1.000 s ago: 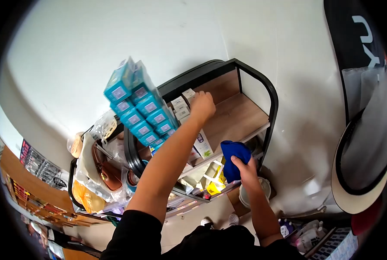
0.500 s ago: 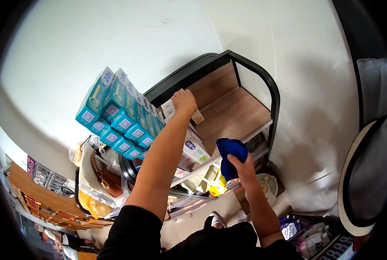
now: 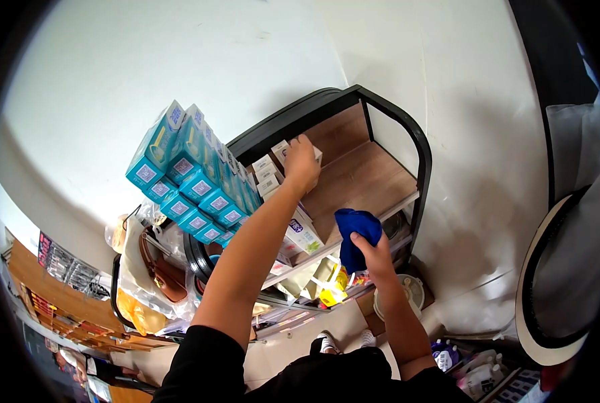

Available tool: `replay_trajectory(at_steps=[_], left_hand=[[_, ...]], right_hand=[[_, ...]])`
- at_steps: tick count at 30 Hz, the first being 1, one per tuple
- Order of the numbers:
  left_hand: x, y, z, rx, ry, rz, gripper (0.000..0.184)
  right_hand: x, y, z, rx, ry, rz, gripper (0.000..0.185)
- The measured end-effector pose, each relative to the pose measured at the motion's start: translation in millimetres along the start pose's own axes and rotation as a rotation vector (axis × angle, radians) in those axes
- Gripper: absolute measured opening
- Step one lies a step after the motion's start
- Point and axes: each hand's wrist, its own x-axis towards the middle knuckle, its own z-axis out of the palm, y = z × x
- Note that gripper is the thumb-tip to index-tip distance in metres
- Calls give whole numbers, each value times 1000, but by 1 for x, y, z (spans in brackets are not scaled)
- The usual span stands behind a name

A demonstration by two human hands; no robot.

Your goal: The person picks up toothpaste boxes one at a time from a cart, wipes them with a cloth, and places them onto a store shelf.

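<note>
My left hand reaches over the wooden shelf near its back board, fingers closed around a small white box. The box shows on both sides of my fingers and looks lifted off the row. Just left of that hand stand more small white boxes in a line. Nearer the shelf's front edge is a larger white carton with a purple label. My right hand grips a bunched blue cloth in front of the shelf edge, thumb on top.
Teal boxes with printed codes are stacked high at the left end. A black rail frames the shelf. Bags hang at lower left; a straw hat is at the right. Bottles stand low at right. A person is far off at lower left.
My left hand has moved rightward from the row of small boxes with a white box in it, uncovering more of the row. My right hand keeps the blue cloth, nearly still.
</note>
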Motion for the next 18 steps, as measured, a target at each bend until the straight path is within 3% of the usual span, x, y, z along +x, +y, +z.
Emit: replay_trajectory(at_steps=[3, 8, 10, 11, 18], left_hand=[[-17, 13, -12, -206, 195, 126, 50], [-72, 29, -65, -532, 170, 122, 52], [-94, 29, -83, -938, 70, 177, 49], [-112, 33, -97, -1167, -77, 102, 48], [-206, 24, -112, -1726, -242, 224, 61]], right_hand=[[2, -9, 1, -21, 21, -67, 38], [6, -24, -3, -185, 152, -336, 39], [0, -40, -3, -286, 208, -392, 37], [-6, -48, 1, -265, 227, -400, 36], [-65, -82, 35, -409, 245, -495, 53]])
